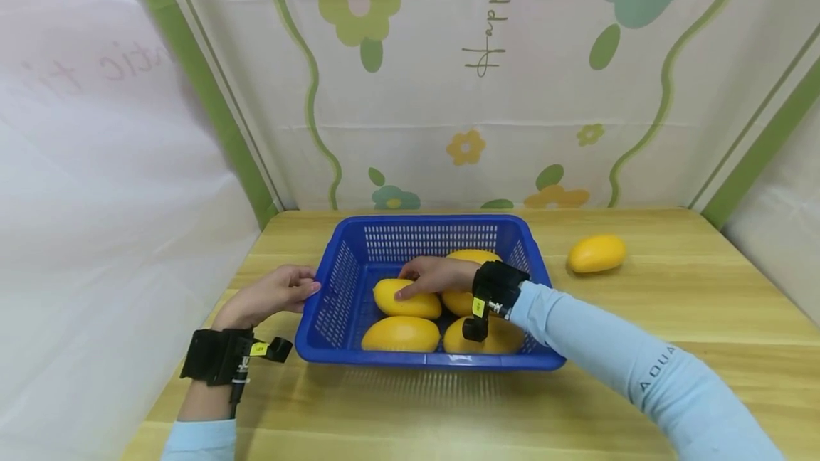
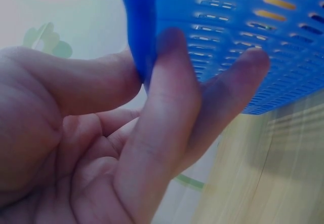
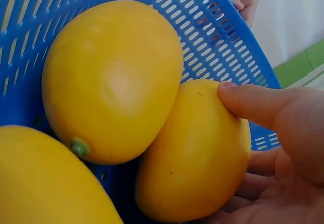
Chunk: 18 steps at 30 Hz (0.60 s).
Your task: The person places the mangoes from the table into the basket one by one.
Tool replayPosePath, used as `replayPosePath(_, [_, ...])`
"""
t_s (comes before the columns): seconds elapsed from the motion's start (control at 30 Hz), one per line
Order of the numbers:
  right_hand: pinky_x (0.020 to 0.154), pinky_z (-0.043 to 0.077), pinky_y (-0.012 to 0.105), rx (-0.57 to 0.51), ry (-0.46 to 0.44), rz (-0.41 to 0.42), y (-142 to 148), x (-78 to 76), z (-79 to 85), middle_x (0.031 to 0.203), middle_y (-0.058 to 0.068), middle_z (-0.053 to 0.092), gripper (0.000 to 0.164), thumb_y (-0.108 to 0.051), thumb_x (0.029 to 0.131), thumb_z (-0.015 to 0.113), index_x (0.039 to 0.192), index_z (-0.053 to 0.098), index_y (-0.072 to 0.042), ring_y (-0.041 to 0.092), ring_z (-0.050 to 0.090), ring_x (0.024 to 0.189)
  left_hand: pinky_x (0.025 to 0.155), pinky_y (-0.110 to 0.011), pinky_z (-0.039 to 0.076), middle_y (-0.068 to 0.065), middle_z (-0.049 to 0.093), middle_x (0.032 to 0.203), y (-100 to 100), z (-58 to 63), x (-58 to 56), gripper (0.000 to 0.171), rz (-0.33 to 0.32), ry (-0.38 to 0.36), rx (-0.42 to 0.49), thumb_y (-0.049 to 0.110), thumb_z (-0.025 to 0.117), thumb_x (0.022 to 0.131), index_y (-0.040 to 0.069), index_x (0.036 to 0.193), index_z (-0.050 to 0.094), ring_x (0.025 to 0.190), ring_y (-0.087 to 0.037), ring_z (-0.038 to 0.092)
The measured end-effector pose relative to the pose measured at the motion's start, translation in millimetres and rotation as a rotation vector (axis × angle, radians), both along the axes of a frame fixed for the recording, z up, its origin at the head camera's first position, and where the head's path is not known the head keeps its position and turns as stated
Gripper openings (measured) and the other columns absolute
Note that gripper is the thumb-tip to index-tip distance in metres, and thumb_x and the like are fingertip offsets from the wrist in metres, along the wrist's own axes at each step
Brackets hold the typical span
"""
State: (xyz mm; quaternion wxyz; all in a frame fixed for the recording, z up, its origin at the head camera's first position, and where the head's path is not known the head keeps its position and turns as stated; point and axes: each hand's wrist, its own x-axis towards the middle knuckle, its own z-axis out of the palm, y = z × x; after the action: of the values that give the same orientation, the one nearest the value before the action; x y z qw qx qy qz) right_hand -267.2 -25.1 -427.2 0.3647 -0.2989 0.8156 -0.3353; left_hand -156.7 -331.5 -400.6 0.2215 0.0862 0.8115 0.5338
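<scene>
A blue perforated plastic basket [image 1: 359, 357] stands on the table with several yellow mangoes inside. My left hand [image 1: 275, 296] pinches its left rim between thumb and fingers; in the left wrist view the thumb lies outside the held edge. Inside the basket, my right hand [image 1: 442, 274] grips a mango [image 1: 410, 302] left of the middle, thumb on top and fingers curled round its far side. Against that mango [image 3: 197, 153] in the right wrist view leans another mango [image 3: 114, 82] with a green stem end. One more mango [image 1: 402, 335] lies at the basket's front left.
A single mango [image 1: 597, 253] lies on the wooden table [image 1: 647, 290] to the right of the basket. Behind the table hangs a white curtain [image 1: 423, 91] with flower prints, and another white cloth [image 1: 109, 198] closes off the left side.
</scene>
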Motion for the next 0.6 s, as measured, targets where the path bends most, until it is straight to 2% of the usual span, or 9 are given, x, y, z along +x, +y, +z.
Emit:
replayPosePath(0.2, [0.110, 0.045, 0.042, 0.013, -0.010, 0.022, 0.3, -0.3, 3.6, 0.133, 0.007, 0.059, 0.049, -0.036, 0.094, 0.069, 0.133, 0.059, -0.008, 0.021, 0.055, 0.111, 0.090, -0.035, 0.061, -0.015, 0.070, 0.110, -1.1, 1.1, 0.6, 0.037, 0.020, -0.010, -0.006, 0.013, 0.044, 0.107, -0.016, 0.131, 0.046, 0.096, -0.020, 0.072])
replayPosePath(0.47, [0.112, 0.043, 0.044, 0.016, 0.016, -0.001, 3.3, -0.2, 0.9, 0.135, 0.005, 0.058, 0.048, -0.039, 0.094, 0.068, 0.133, 0.060, -0.012, 0.021, 0.054, 0.119, 0.089, -0.035, 0.062, -0.016, 0.070, 0.108, 0.5, 1.6, 0.9, 0.036, 0.007, -0.011, 0.000, 0.012, 0.044, 0.107, -0.017, 0.129, 0.047, 0.095, -0.019, 0.072])
replayPosePath(0.6, [0.111, 0.043, 0.044, 0.003, 0.014, 0.013, 3.7, -1.3, 0.3, 0.133, 0.005, 0.059, 0.044, -0.036, 0.096, 0.066, 0.132, 0.061, -0.013, 0.021, 0.055, 0.118, 0.089, -0.035, 0.062, -0.017, 0.070, 0.109, 0.4, 1.2, 0.2, 0.037, 0.004, -0.008, 0.000, 0.013, 0.044, 0.107, -0.016, 0.129, 0.047, 0.095, -0.020, 0.072])
